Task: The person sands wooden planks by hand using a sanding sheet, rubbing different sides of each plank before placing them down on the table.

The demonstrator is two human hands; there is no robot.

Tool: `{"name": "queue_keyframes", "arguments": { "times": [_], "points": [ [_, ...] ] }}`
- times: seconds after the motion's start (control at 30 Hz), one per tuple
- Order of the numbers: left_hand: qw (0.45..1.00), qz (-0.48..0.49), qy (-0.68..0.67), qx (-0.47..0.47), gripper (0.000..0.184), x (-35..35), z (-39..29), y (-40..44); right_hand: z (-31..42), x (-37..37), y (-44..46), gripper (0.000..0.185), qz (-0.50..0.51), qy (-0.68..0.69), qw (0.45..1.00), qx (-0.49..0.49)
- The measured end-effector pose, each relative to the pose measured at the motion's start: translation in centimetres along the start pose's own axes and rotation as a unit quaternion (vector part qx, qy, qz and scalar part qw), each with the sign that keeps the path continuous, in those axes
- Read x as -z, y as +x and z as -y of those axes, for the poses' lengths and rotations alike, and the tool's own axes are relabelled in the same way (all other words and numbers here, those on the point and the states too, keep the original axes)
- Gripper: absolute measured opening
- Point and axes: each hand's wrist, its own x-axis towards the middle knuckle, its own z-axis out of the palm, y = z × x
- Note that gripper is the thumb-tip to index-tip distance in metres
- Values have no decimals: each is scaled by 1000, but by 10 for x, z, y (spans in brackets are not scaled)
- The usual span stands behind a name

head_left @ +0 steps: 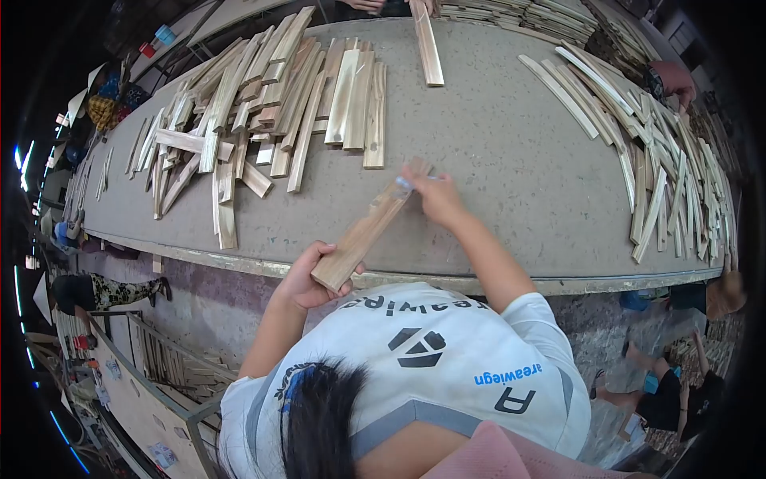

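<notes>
A flat wooden board (363, 237) is tilted between my hands, over the near edge of the table. My left hand (311, 275) is wrapped around its near end, thumb on top and fingers along the side. At the far end, my right hand (437, 198) is closed and pressed to the board's face. Something small and pale blue-white (404, 183) shows at its fingertips, too smeared by motion to name. The far end of the board is blurred as well.
Overlapping boards (267, 88) lie heaped on the grey table (479, 191), left and ahead. Thin wooden strips (658, 184) are piled at the right. Across the table, another person's hand (427, 6) holds a board (428, 48). More people are around the sides.
</notes>
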Motion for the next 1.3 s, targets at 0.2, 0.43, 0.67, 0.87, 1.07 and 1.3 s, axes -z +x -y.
{"name": "queue_keyframes", "arguments": {
  "times": [0.2, 0.43, 0.67, 0.87, 1.07, 1.3],
  "points": [
    [997, -75, 29, 12, 56, -3, 2, 0, 71, 2, -25, 63, 140, 147, 969, 140],
    [995, -98, 23, 17, 59, 6, 12, -6, 27, 2, -10, 45, 1, 38, 993, 109],
    [995, -98, -5, 16, 61, 12, 15, -5, 26, 6, -19, 52, 48, 10, 990, 133],
    [998, -56, -17, -2, 61, 14, 9, -8, 78, 23, -46, 50, 8, -99, 971, 219],
    [998, -63, -5, -4, 60, 10, 11, -9, 10, 17, -16, 62, 47, -119, 992, 15],
    [923, -102, 370, 0, 57, 25, -6, 0, 71, 35, -73, 61, -25, -21, 980, 194]
  ]
}}
